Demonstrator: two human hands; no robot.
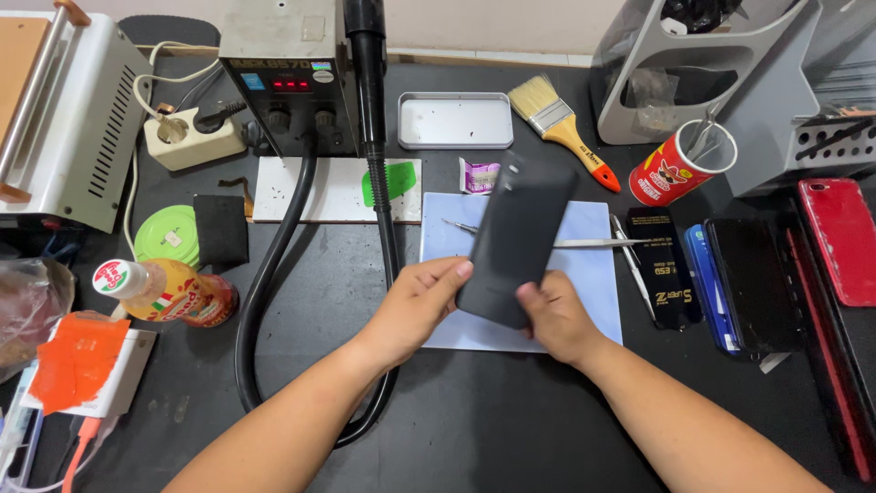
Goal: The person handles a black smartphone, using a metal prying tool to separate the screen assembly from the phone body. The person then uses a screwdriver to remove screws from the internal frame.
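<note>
Both hands grip the black phone (516,243), tilted above the blue mat (584,274): left hand (415,306) fingers curl over its lower edge, right hand (554,318) pinches the bottom corner. Tweezers (584,243) lie just beyond the fingertips; I'd keep the grip firm, thumbs underneath.

Tweezers (584,243) half hidden (behind phone (516,242))

Black workbench (511,420), pale blue mat (589,274), metal tray (454,120), paintbrush (561,128), red phone (844,239), black hose (265,274)
</note>
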